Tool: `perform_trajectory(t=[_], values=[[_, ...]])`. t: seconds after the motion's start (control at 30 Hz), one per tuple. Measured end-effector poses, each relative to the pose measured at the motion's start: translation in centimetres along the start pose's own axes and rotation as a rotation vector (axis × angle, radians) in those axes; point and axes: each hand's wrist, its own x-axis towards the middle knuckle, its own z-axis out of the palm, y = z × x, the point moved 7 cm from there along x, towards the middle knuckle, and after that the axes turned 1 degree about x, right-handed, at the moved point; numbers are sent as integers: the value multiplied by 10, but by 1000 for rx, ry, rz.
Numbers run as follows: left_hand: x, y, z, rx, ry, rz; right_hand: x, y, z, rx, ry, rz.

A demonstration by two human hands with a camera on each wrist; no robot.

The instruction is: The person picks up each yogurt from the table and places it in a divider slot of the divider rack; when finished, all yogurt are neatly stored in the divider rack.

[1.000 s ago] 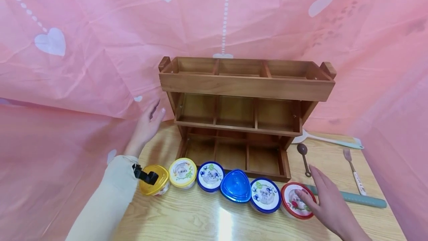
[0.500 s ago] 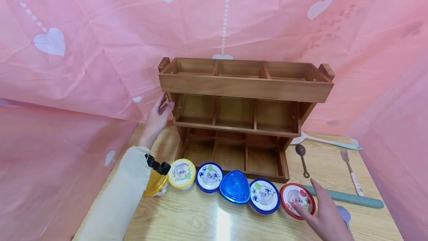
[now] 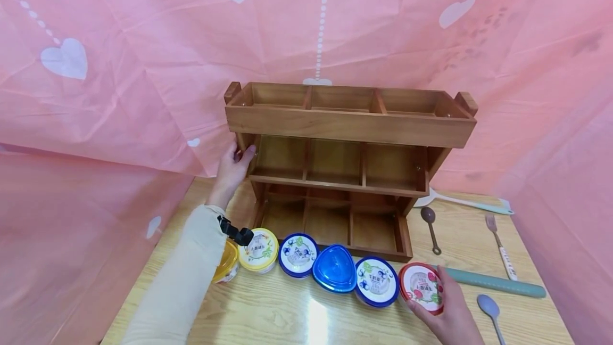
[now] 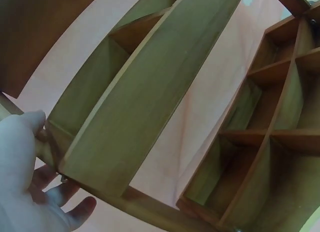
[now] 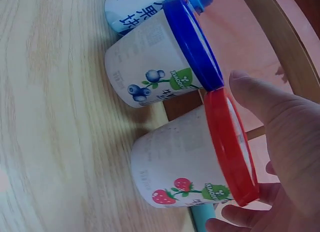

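Bracing the wooden rack [image 3: 349, 126], left hand [image 3: 232, 169] pinches its left upright by the middle tier, thumb in front, fingers behind. Right hand [image 3: 452, 307] straddles the red-lidded cup [image 3: 421, 285], last on the right of the row on the counter [image 3: 268, 315]; thumb at the near rim, fingers at the far side. Cannot tell whether they press yet.

Judgement on the hold: seat thumb and fingers on opposite sides, below the rim, so the lid does not take the load. Keep the cup level. Left hand best stays light, lest the rack shift.

Hindrances: the right blue-rimmed cup [image 3: 377, 281] sits touching or nearly touching; a sideways pull could drag it. A teal rod [image 3: 498, 283] lies just behind the fingers and might catch them.

Farther along the row: triangular blue lid [image 3: 336, 268], another blue-rimmed cup [image 3: 298, 255], yellow-rimmed cup [image 3: 258, 250], amber-lidded tub [image 3: 225, 263] partly under the sleeve. Right of the rack: brown spoon [image 3: 428, 216], fork [image 3: 507, 262], spatula [image 3: 471, 202], grey-purple spoon [image 3: 488, 306]. Pink cloth [image 3: 143, 41] behind.
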Motion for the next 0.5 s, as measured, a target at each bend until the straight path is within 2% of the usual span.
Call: perform_trajectory(t=[0.17,0.33,0.5], values=[[-1,-8,2,16,22,-21,2,2,2,8,-7,34],[-2,-10,2,31,23,-10,2,4,4,-4,3,40],[-2,-10,1,56,22,8,5,7,8,44,24,72]])
